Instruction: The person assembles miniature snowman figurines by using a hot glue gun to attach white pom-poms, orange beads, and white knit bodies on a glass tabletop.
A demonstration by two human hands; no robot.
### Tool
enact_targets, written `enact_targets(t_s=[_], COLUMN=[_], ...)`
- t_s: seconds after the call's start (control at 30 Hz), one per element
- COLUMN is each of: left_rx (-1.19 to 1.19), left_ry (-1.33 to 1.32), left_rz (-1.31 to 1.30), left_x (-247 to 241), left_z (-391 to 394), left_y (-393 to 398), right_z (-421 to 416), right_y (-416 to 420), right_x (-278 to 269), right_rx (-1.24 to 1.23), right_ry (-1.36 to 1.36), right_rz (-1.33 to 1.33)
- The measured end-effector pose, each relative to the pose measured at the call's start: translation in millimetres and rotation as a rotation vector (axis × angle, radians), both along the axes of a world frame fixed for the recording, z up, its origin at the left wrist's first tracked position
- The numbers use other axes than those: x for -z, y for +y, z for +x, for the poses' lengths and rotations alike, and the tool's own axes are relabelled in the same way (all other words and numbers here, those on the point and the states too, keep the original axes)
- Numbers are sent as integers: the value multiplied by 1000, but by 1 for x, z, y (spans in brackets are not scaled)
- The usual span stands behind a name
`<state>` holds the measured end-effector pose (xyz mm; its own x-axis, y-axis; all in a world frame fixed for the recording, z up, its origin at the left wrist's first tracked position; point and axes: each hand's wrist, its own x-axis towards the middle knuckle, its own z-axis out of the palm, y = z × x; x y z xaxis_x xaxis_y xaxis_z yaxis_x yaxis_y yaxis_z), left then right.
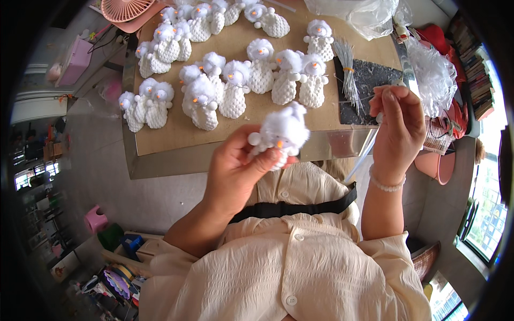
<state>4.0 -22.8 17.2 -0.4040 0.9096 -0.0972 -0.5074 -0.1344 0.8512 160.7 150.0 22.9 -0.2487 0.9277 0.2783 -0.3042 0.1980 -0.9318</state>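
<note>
My left hand (241, 160) grips a white crocheted snowman doll (283, 132) with a fluffy hat and an orange nose, in front of the table edge. The doll's lower body is partly covered by my fingers. My right hand (399, 116), with a beaded bracelet at the wrist, is raised over the black mat (371, 76) with thumb and fingers pinched. A thin silvery wire tie (365, 97) runs to its fingertips. Left of that hand, a bundle of silvery wire ties (350, 72) lies on the mat, bound by an orange band.
Several finished-looking snowman dolls (233, 90) stand in groups on the brown table board (168, 144). Clear plastic bags (369, 18) lie at the back right. A pink fan (126, 8) is at the back left, and a pink bin (435, 166) is below at right.
</note>
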Motion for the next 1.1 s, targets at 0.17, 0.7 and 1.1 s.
enact_targets(t_s=[0.17, 0.7, 1.1], left_rx=[154, -84, -89], left_ry=[-291, -123, -98], left_rz=[-63, -107, -47], left_x=[3, 3, 3], left_z=[18, 28, 22], left_y=[10, 11, 9], right_z=[-14, -15, -17], right_y=[-54, -88, -92], right_x=[9, 22, 26], right_rx=[-63, -359, -404], right_ry=[52, 372, 309], right_rz=[-251, -582, -512])
